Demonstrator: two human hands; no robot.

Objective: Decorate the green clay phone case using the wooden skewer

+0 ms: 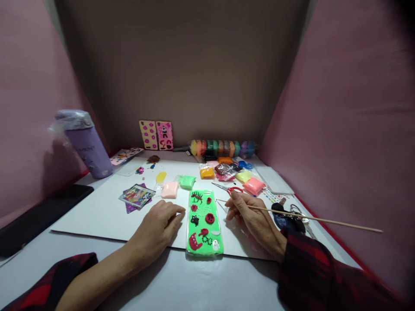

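Note:
A bright green clay-covered phone case (204, 222) lies in front of me, overlapping the front edge of a white board. Red and black shapes and small pale beads decorate it. My right hand (251, 214), just right of the case, is closed on a thin wooden skewer (330, 221). One skewer end points at the case's upper right; the other sticks out far right. On the case's left side rests my left hand (164, 222), fingers loosely bent, thumb and index apart, holding nothing. Red-handled scissors (228, 188) lie just beyond my right hand.
Clay packets, such as pink (253, 186) and green (187, 182), lie beyond the case. Sticker cards (138, 196) are at left, keys (292, 218) at right. A purple tumbler (89, 149), two decorated cases (157, 135) and a clay row (222, 148) stand farther back.

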